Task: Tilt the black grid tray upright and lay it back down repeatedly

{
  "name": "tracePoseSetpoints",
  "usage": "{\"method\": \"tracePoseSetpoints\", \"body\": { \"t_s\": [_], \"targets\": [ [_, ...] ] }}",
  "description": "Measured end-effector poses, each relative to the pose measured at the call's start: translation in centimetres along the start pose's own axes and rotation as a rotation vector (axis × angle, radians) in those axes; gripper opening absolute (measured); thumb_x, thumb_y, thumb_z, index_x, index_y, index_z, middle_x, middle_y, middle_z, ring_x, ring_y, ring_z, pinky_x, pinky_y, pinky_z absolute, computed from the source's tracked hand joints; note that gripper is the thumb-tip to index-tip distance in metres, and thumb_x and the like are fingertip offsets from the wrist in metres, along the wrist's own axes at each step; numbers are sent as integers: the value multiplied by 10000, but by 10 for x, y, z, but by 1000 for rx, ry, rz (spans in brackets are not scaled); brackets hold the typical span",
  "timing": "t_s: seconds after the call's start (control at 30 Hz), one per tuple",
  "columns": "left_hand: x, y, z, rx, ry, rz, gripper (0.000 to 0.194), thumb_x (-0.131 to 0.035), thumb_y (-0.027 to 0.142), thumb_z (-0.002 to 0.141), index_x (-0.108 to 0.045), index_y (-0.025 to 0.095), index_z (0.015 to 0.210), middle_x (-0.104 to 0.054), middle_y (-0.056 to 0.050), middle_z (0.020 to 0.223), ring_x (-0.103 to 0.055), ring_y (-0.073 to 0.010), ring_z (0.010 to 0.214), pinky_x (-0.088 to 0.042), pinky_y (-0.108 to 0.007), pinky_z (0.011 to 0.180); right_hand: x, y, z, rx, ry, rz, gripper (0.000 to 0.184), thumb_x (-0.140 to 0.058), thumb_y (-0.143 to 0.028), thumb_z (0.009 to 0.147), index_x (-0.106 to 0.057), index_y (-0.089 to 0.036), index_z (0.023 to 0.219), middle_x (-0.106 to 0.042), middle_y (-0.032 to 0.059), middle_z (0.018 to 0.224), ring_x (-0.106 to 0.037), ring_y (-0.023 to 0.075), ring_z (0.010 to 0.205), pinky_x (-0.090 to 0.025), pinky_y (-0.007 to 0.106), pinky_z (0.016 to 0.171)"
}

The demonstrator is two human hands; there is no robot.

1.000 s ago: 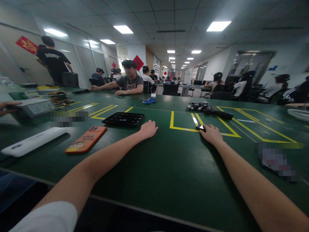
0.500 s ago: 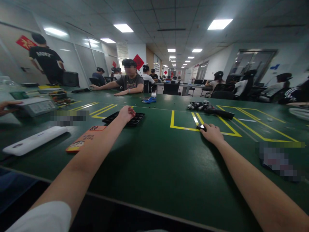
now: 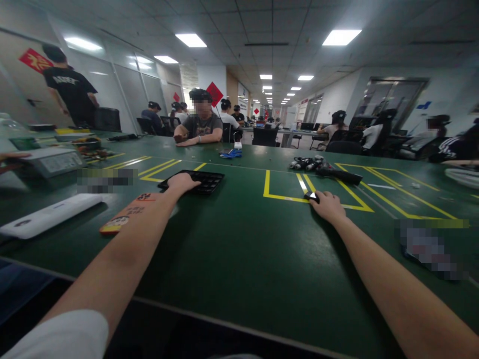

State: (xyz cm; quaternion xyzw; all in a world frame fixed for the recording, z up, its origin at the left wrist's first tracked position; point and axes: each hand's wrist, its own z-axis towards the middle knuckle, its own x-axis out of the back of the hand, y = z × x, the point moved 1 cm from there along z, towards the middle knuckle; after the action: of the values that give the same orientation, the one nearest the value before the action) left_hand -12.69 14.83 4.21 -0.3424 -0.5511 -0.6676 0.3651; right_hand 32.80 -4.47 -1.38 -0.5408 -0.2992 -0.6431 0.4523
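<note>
Over the left part of a black compartmented tray (image 3: 212, 183) is my left hand (image 3: 183, 183), its thumb pointing right across the compartments. Its other fingers are mostly hidden, so I cannot tell whether they grip anything. The tray lies flat on the green table (image 3: 239, 249). Farther right, my right hand (image 3: 330, 207) rests at the front line of a yellow taped box, fingers closed on a small black object (image 3: 311, 197) with a bright white patch. My left forearm covers part of an orange phone case (image 3: 129, 212) with a cartoon figure.
A long white device (image 3: 48, 217) and a grey box (image 3: 54, 162) lie to the left, a person's hand at the box. Black cables (image 3: 325, 169) lie beyond my right hand. A blurred item (image 3: 430, 249) is near right. A person (image 3: 202, 119) sits opposite.
My left hand has moved left from beside the tray to over it, its forearm now crossing the phone case. My right hand stays put. The person opposite has drawn in an outstretched arm.
</note>
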Motion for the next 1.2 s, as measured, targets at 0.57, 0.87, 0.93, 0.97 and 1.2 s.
{"method": "tracePoseSetpoints", "body": {
  "t_s": [0.57, 0.87, 0.93, 0.97, 1.2],
  "targets": [
    [-61, 107, -54, -236, 90, -160, 315, -490, 414, 843, -630, 135, 806, -638, -67, 757, -583, -172, 707, -388, -243, 588, -6, -100, -25, 318, -48, 1087, 472, -600, -349, 772, -561, -198, 1217, -619, 78, 1167, -577, 229, 1053, -423, 419, 954],
    [-100, 131, -109, -516, -77, -397, 331, -550, 396, 807, -586, 115, 977, -594, -41, 766, -532, -145, 655, -424, -265, 598, -15, -107, -32, 617, -85, 1187, 403, -640, -377, 759, -608, -212, 1125, -633, 55, 1098, -551, 241, 1095, -397, 419, 1002],
    [-100, 131, -113, -532, -87, -422, 335, -534, 391, 819, -574, 112, 998, -595, -45, 793, -539, -145, 674, -430, -267, 610, -15, -108, -32, 651, -83, 1154, 390, -636, -370, 762, -618, -213, 1118, -639, 55, 1080, -567, 245, 1063, -421, 423, 975],
    [-100, 131, -114, -544, -91, -423, 338, -534, 390, 819, -573, 110, 1003, -593, -44, 796, -540, -146, 681, -430, -268, 615, -15, -109, -32, 668, -85, 1139, 375, -630, -368, 767, -626, -214, 1108, -643, 57, 1077, -575, 247, 1048, -432, 426, 962],
    [-100, 135, -121, -582, -158, -340, 369, -595, 365, 774, -562, 132, 1058, -565, -18, 774, -523, -144, 705, -430, -271, 637, -15, -114, -34, 754, -35, 967, 310, -585, -321, 797, -651, -219, 1082, -626, 71, 1192, -497, 275, 1191, -338, 486, 1051]
  ]
}}
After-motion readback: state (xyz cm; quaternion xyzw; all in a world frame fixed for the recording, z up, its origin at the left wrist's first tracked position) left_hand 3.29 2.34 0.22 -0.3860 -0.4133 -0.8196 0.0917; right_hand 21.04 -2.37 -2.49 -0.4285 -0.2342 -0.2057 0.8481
